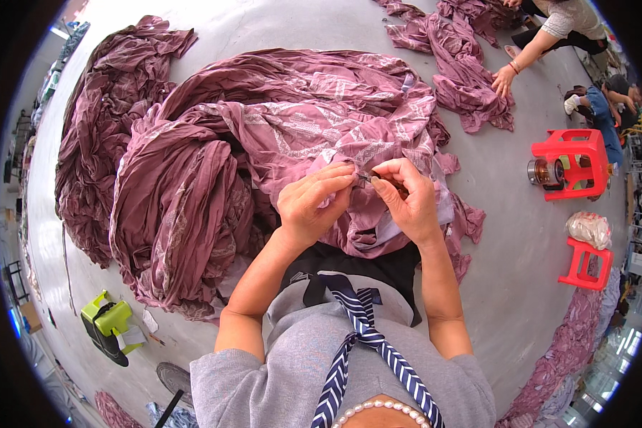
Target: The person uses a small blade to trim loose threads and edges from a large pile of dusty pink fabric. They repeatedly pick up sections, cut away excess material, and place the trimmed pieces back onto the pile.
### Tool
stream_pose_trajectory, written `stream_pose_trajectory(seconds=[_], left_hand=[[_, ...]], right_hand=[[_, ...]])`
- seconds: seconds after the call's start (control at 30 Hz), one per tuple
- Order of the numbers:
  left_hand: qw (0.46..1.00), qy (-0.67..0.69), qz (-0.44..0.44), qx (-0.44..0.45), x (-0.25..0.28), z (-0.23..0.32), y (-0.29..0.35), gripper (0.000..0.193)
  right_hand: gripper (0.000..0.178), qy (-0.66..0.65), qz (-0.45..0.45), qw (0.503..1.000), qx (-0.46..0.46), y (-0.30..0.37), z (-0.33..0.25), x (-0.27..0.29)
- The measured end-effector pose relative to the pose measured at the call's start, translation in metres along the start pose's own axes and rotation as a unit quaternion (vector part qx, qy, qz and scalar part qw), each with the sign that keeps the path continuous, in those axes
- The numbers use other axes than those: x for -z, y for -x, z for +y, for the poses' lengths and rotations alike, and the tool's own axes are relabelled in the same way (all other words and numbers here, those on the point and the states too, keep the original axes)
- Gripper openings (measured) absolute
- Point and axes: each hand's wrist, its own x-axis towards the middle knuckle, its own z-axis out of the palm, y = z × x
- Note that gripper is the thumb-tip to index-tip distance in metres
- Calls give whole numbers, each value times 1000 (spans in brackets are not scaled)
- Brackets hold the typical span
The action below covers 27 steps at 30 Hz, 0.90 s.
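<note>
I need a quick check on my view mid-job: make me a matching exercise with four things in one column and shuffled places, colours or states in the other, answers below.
Things
1. Patterned cloth
2. Green plastic object
3. Smaller red stool
4. Scarf

Descriptions
A. Has a pale bag on top
B. Dark blue and white, zigzag-striped
C. Mauve, beneath the left hand and right hand
D. On the floor at the picture's lower left

Pairs: 1-C, 2-D, 3-A, 4-B
</note>
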Motion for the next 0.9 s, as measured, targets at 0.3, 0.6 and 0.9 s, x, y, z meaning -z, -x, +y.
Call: stream_pose_trajectory(seconds=[0.3,0.6,0.9], left_hand=[[999,-3,-25,-31,1,0,2,23],[993,69,16,90,-1,2,10,20],[936,173,44,304,-9,10,15,13]], right_hand=[[16,41,-1,999,31,-1,-5,12],[41,-170,-19,985,-13,-3,-2,-5],[12,-91,82,992,0,-8,14,-17]])
